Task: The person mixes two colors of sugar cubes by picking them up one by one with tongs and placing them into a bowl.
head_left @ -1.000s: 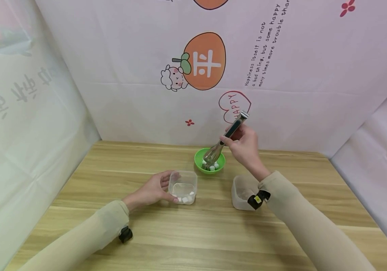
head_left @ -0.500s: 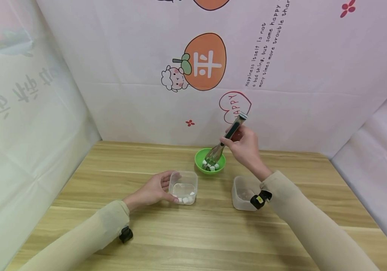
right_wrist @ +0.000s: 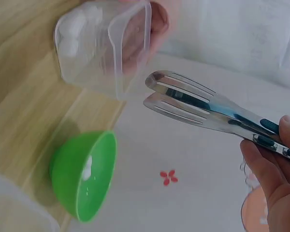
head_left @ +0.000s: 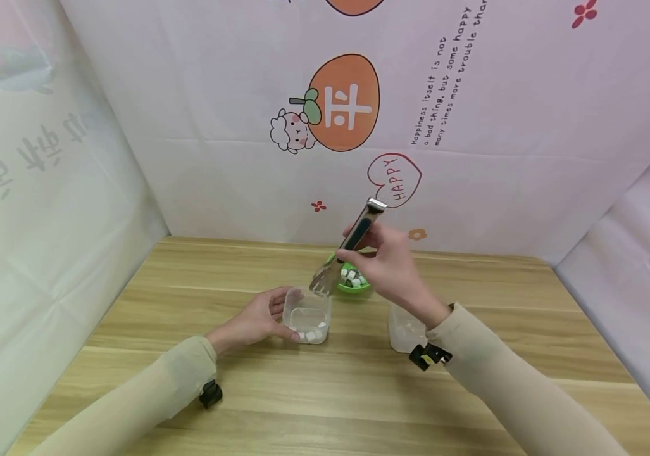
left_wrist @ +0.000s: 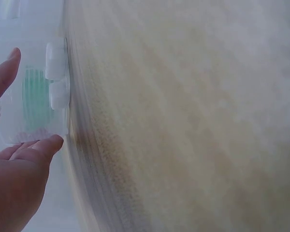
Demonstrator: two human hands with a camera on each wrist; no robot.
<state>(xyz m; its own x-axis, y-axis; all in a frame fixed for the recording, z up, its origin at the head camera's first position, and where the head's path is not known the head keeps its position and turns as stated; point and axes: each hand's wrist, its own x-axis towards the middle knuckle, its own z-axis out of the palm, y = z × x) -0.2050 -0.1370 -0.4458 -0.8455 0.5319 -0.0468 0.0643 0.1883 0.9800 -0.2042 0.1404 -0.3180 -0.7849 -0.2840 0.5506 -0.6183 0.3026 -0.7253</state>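
Observation:
My right hand (head_left: 388, 265) grips a pair of metal tongs (head_left: 357, 235) with dark handle inserts. The slotted heads (right_wrist: 181, 96) hang above the table, near the rim of a clear plastic box (head_left: 326, 310). They stand slightly apart in the right wrist view, and I see nothing between them. My left hand (head_left: 256, 318) holds that box at its left side, thumb in front and fingers behind. Several white chunks (head_left: 311, 335) lie on the box's floor. Behind it sits a green bowl (right_wrist: 67, 169) with white and dark pieces (head_left: 352, 277), partly hidden by the right hand and tongs.
A second clear plastic box (head_left: 403, 330) stands to the right, partly covered by the right wrist. The wooden table (head_left: 325, 392) ends at a printed cloth backdrop (head_left: 233, 190), with cloth at both sides too.
My right hand has lifted the tongs out of the green bowl and carried them left, to the rim of the left box. The left hand and its box have stayed put.

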